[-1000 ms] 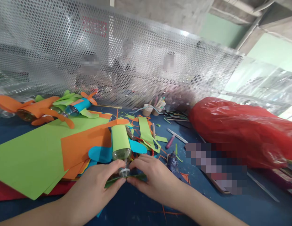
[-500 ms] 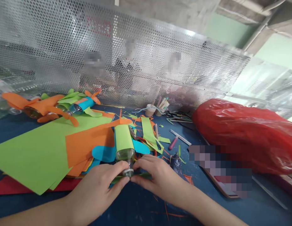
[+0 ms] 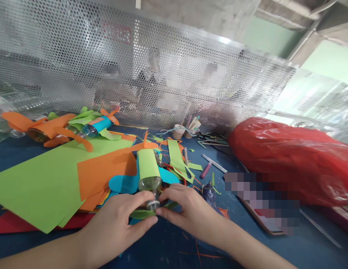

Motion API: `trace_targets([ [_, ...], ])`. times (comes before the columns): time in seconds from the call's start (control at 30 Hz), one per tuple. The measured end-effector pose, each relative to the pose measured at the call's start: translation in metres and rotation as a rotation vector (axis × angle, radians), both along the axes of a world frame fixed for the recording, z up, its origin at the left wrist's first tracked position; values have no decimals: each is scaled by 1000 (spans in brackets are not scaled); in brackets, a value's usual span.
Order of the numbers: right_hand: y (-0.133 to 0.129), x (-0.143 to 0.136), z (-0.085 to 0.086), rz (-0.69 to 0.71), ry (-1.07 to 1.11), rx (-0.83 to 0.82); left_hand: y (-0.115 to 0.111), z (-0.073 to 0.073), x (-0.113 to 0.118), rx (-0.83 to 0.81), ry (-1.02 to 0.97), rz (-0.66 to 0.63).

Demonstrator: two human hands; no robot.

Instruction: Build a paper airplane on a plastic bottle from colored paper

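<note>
A clear plastic bottle (image 3: 149,184) lies in front of me, its neck toward me, wrapped in a light green paper sleeve (image 3: 148,164). Blue paper wings (image 3: 123,184) stick out at its sides, and an orange paper tail (image 3: 145,144) stands at its far end. A dark green paper blade (image 3: 142,214) shows at the mouth. My left hand (image 3: 122,215) keeps its index finger on the neck, thumb lower, beyond the blade. From the other side, my right hand (image 3: 187,205) pinches the neck end; its fingertips partly hide the mouth.
Green paper sheets (image 3: 42,183) and orange paper (image 3: 106,168) lie at left, near finished bottle planes (image 3: 99,125). Scissors (image 3: 159,160) and paper strips (image 3: 176,155) lie beyond the bottle. A glue bottle (image 3: 209,194), phone (image 3: 260,209) and red plastic bag (image 3: 286,160) are at right.
My left thumb has moved down and slightly right, away from the bottle mouth, so more of the green blade shows. My right hand stays nearly still at the neck.
</note>
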State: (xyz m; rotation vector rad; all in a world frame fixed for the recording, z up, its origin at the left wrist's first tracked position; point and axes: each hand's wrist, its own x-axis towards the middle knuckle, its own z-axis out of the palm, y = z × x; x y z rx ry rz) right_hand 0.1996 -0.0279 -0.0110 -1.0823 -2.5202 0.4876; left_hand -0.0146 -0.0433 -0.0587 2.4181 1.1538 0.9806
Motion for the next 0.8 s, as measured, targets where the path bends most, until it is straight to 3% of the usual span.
trace_targets([
  [0.37,-1,0,1,1,16,-41,0,5,2,-55,-10,-32],
  [0.8,1,4,2,20,-12,-48,-3,7,4,1,11,-23],
])
